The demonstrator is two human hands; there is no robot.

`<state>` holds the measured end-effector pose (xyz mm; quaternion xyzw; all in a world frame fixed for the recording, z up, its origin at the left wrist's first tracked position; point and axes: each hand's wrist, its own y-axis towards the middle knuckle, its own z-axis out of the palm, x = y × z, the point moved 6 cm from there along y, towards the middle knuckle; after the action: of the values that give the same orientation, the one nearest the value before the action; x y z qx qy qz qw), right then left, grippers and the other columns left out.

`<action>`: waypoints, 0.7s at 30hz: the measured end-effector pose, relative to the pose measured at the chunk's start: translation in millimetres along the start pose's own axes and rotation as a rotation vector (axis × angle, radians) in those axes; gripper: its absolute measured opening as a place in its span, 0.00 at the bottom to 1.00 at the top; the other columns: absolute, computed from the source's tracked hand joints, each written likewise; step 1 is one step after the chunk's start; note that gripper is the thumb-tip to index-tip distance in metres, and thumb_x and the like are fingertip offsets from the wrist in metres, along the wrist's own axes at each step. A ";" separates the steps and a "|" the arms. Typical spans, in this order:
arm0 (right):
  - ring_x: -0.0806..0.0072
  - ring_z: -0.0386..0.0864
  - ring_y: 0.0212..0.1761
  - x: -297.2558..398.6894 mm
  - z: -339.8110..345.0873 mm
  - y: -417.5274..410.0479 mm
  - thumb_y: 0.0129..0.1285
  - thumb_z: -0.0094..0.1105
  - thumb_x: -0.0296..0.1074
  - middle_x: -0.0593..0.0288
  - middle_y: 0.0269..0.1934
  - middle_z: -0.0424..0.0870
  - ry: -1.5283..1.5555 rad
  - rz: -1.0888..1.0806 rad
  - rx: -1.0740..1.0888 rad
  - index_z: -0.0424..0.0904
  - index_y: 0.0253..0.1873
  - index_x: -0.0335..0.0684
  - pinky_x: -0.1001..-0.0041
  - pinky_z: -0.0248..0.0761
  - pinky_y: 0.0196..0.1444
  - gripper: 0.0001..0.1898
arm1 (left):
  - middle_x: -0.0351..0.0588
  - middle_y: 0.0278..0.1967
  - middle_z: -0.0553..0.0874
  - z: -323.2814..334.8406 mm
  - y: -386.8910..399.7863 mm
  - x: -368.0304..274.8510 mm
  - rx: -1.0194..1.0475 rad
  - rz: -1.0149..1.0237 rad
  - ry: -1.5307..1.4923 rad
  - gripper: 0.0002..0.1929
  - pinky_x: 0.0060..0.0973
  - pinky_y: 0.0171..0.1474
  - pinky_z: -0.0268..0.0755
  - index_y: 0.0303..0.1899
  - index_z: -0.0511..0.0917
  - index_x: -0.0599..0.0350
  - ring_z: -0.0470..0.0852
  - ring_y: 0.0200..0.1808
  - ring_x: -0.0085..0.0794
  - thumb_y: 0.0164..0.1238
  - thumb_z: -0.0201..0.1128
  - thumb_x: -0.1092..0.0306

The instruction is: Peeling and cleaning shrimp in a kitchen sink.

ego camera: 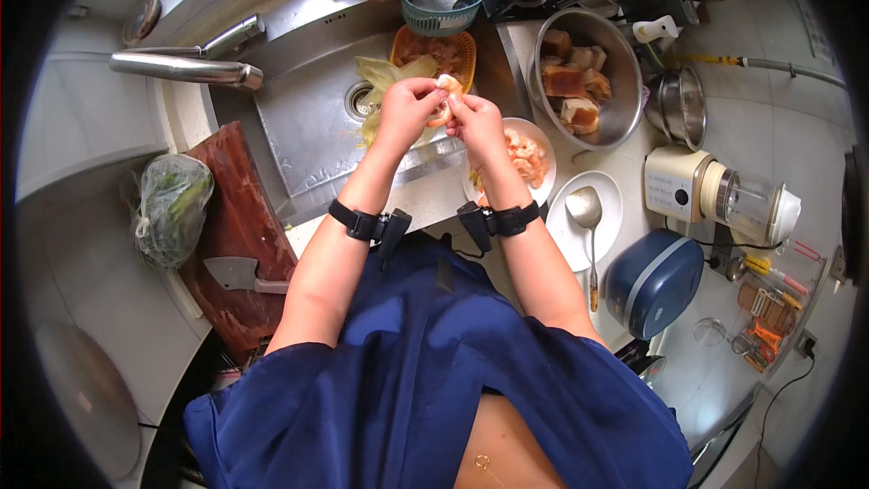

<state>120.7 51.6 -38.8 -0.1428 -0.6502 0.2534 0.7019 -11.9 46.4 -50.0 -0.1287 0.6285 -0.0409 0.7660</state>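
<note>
Over the near edge of the steel sink [299,122], my left hand [409,105] and my right hand [477,121] pinch one pinkish shrimp [448,85] between their fingertips. Below my right wrist a white plate [470,180] holds peeled shrimp [526,156], partly covered by the forearm. An orange plastic basket [468,47] with pale pink contents stands in the sink beyond my hands. Yellowish leafy scraps [373,75], perhaps corn husks, lie around the drain [356,100] and partly behind my left hand.
Right of the sink are a steel bowl [628,109] of browned meat chunks, a white oval plate [570,244] with a metal spatula [585,210], a blender [713,190] and a blue appliance [655,285]. Left, a cleaver [234,273] rests on a wooden board [237,217] beside bagged greens [173,210]. The faucet [190,70] juts over the sink.
</note>
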 end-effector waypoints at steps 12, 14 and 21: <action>0.82 0.74 0.28 -14.1 9.6 -10.5 0.75 0.51 0.39 0.65 0.31 0.80 0.510 0.341 0.297 0.78 0.45 0.33 0.81 0.71 0.34 0.13 | 0.41 0.33 0.89 -9.6 9.0 14.9 -0.038 -0.074 0.016 0.09 0.19 0.37 0.75 0.42 0.86 0.63 0.83 0.32 0.19 0.65 0.65 0.70; 0.82 0.73 0.28 -13.5 7.4 -12.4 0.75 0.51 0.39 0.65 0.30 0.79 0.515 0.340 0.304 0.78 0.45 0.33 0.81 0.70 0.33 0.13 | 0.41 0.33 0.89 -8.5 11.2 2.3 -0.010 -0.044 0.045 0.09 0.19 0.37 0.75 0.42 0.86 0.62 0.83 0.32 0.18 0.65 0.65 0.69; 0.86 0.72 0.25 7.7 -11.9 -11.0 0.72 0.56 0.38 0.68 0.29 0.80 0.154 0.076 0.055 0.80 0.41 0.35 0.86 0.65 0.26 0.11 | 0.40 0.36 0.86 -2.8 15.1 -39.2 0.178 0.176 0.136 0.06 0.20 0.44 0.74 0.38 0.85 0.62 0.82 0.38 0.20 0.65 0.66 0.70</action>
<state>134.6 48.2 -27.9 -0.1670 -0.5810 0.2860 0.7435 -24.2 69.3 -16.9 -0.0017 0.6816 -0.0379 0.7307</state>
